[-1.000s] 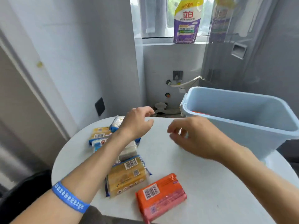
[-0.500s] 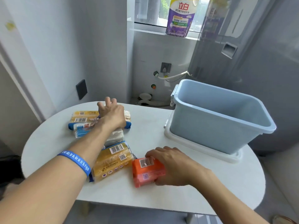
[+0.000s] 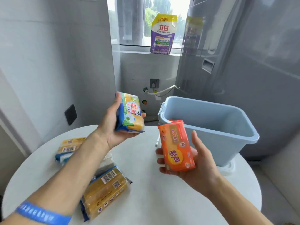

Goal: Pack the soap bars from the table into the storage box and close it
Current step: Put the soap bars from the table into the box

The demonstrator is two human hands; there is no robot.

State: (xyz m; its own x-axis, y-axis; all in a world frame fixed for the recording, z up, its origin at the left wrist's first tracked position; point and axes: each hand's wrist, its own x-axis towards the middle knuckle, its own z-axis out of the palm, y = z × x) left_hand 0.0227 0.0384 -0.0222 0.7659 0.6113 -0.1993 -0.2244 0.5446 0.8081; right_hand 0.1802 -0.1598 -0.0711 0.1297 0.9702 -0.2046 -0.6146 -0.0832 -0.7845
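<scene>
Orange soap bar [image 3: 177, 147] gripped in right hand [image 3: 197, 164], yellow-blue bar [image 3: 130, 113] gripped in left hand [image 3: 113, 127], both raised near the open storage box [image 3: 211, 127]; risk: slick wrappers slipping, bars striking the rim, two packs left on table [image 3: 162, 200].

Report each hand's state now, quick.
Left hand: closed on the yellow soap, lifted off the table.
Right hand: closed on the orange soap, lifted near the box.
</scene>
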